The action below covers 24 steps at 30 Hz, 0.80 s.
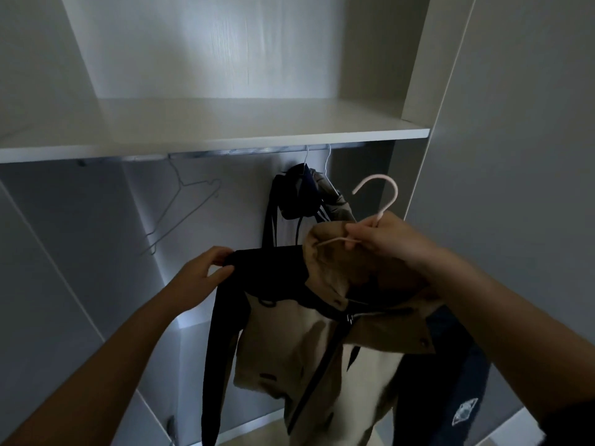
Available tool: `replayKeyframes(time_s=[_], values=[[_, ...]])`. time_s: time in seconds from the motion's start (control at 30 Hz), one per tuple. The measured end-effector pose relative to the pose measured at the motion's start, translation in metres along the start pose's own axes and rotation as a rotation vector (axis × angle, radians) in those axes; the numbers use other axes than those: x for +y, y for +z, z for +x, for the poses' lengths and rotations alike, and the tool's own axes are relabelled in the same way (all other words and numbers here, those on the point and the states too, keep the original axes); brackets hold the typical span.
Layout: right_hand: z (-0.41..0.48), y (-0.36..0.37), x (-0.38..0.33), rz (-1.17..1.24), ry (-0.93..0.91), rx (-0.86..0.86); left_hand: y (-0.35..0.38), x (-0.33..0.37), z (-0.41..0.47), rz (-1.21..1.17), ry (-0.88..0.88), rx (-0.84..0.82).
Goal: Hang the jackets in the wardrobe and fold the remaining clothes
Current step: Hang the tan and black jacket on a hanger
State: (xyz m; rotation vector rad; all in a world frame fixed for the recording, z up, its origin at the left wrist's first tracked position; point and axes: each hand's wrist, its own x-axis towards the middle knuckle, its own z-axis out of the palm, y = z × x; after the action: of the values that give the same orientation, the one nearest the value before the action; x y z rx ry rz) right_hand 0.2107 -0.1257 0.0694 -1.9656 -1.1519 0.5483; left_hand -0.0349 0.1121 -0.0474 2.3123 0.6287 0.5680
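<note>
The tan and navy jacket (289, 333) sits below the rail (257, 151), not yet hung, on a pink hanger (396, 192). The right hand (386, 239) pinches the hanger's neck and the left hand (203, 272) has its fingers clamped on the navy shoulder. That shoulder may slip off if it is released before the hook catches. On the rail, the wardrobe (415, 75) holds two hung jackets (309, 194) and a bare wire hanger (185, 218)

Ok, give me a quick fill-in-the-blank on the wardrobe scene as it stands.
The right hand holds a ____ hanger.
The left hand grips the beige and navy jacket by its ____.
On the rail, the empty wire hanger hangs to the ____ of the hung jackets.
Missing: pink; shoulder; left.
</note>
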Motion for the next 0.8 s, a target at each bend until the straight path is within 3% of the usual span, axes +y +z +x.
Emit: replayKeyframes(time_s=[0.17, 0.4, 0.47, 0.63, 0.8], values=[[0.006, -0.031, -0.014, 0.087, -0.046, 0.014, -0.002, 0.004, 0.003, -0.187, -0.082, -0.122], [0.005, -0.044, -0.011, -0.173, 0.100, -0.040, -0.028, 0.027, 0.011, 0.082, 0.106, 0.192], [0.004, -0.038, -0.005, -0.177, 0.139, -0.026, -0.034, 0.034, 0.008, 0.136, 0.176, 0.156], [0.005, -0.031, -0.004, 0.025, 0.032, 0.050, -0.047, 0.038, 0.000, 0.177, 0.094, -0.031], [0.015, -0.015, -0.034, -0.064, -0.088, -0.117, -0.007, 0.101, 0.015, 0.320, 0.281, -0.011]])
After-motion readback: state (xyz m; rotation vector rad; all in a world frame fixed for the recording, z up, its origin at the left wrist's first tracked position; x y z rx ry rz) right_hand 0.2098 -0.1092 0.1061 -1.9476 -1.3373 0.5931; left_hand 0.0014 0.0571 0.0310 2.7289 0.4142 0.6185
